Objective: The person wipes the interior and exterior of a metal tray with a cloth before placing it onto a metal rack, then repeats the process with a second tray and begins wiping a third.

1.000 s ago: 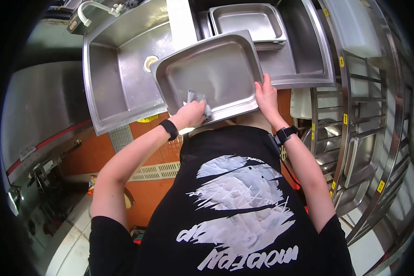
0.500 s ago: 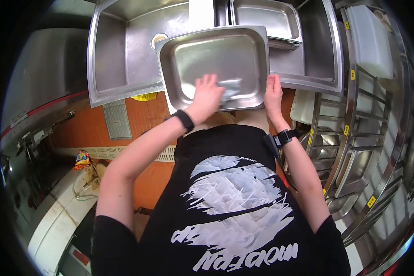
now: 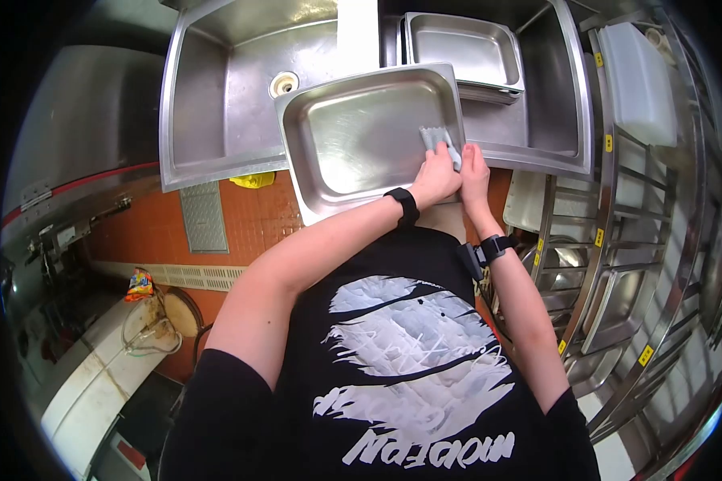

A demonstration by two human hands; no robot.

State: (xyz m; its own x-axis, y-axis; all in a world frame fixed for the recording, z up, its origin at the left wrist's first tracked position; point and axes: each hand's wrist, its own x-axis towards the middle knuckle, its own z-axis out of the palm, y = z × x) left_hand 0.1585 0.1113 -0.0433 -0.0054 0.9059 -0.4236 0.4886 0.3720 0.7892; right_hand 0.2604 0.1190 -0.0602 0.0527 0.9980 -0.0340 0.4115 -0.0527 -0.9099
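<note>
A deep rectangular steel pan [image 3: 361,132] is tilted in front of me, over the near edge of the sinks. My left hand [image 3: 439,175] is closed on a pale grey-blue cloth [image 3: 440,138], which lies against the pan's inner right side. At the pan's right rim is my right hand [image 3: 475,172], its fingers together and gripping the rim beside the cloth. The two hands are close to each other.
Behind the pan are a left sink basin [image 3: 249,120] with a drain and a right basin holding stacked steel pans [image 3: 461,52]. A metal rack [image 3: 598,240] with trays stands on the right. A yellow item [image 3: 252,180] lies below the sink edge.
My left hand has moved right with the cloth, from the pan's lower middle to its right side. The pan has shifted slightly down in view and turned a little. My right hand keeps to the rim.
</note>
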